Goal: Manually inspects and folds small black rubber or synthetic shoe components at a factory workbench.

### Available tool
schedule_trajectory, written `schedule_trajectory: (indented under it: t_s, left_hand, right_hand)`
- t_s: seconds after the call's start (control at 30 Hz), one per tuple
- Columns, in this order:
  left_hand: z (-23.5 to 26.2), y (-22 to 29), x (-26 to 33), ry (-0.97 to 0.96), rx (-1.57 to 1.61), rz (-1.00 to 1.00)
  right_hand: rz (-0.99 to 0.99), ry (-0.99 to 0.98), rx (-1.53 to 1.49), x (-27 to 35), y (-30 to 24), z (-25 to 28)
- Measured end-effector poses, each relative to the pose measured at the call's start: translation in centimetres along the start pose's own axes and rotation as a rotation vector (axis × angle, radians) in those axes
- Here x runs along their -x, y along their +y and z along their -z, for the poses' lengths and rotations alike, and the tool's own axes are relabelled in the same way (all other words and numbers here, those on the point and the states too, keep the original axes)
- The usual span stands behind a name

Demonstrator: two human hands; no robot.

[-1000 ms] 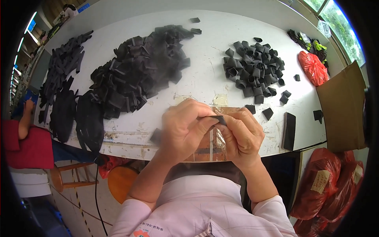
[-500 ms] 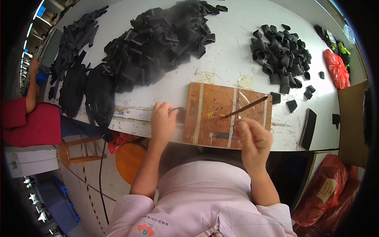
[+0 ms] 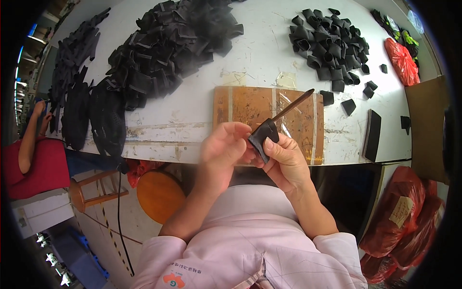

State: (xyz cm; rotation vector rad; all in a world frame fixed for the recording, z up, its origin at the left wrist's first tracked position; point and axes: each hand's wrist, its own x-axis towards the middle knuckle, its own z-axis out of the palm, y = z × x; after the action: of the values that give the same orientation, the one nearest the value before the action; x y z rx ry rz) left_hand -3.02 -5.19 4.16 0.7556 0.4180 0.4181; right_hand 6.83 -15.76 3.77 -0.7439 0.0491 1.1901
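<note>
Over the front of a worn brown board [image 3: 221,103], my right hand [image 3: 291,161] grips a small black fabric piece [image 3: 265,137], thumb on top and fingers beneath. The piece is folded or tube-shaped and tilted. Beyond its far edge a slim brown stick [image 3: 293,104] slants up to the right; its lower end is hidden, and whether it lies inside or behind the piece I cannot tell. My left hand [image 3: 226,149], slightly blurred, has its fingers curled against the piece's left edge, seeming to pinch it.
Large heaps of black pieces [image 3: 159,53] cover the table's far left. Short black tubes [image 3: 332,48] lie piled at the far right, with a few loose ones nearer. A dark block [image 3: 374,135] stands near the right edge. A person in red [image 3: 38,168] sits at left.
Both hands have come together over the board's front. The dark piece from my left hand is now gripped by my right hand too. The view has shifted, and the stick now sticks out past the piece.
</note>
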Motion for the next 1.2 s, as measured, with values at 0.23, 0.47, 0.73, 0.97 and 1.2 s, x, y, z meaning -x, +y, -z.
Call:
schedule_trajectory:
  t_s: [0.23,0.47,0.73,0.97,1.2]
  left_hand:
    - [-0.4,0.0,-0.2,-0.007,-0.111,0.059]
    - [-0.8,-0.8,0.2,0.058,-0.617,-0.072]
    - [-1.2,-3.1,-0.4,0.172,-1.249,-0.827]
    - [-1.4,-0.8,-0.4,0.011,0.158,0.101]
    - [-4.2,0.1,0.0,0.093,-0.497,-0.225]
  right_hand:
    - [-0.011,-0.04,-0.007,0.0,0.1,0.5]
    - [0.969,0.26,1.367,1.2,0.0,-0.3]
    - [1.11,0.169,1.588,-0.1,0.5,-0.6]
    - [0.944,0.288,1.287,-0.3,0.4,0.3]
    - [0.044,-0.164,-0.14,0.9,-1.5,0.1]
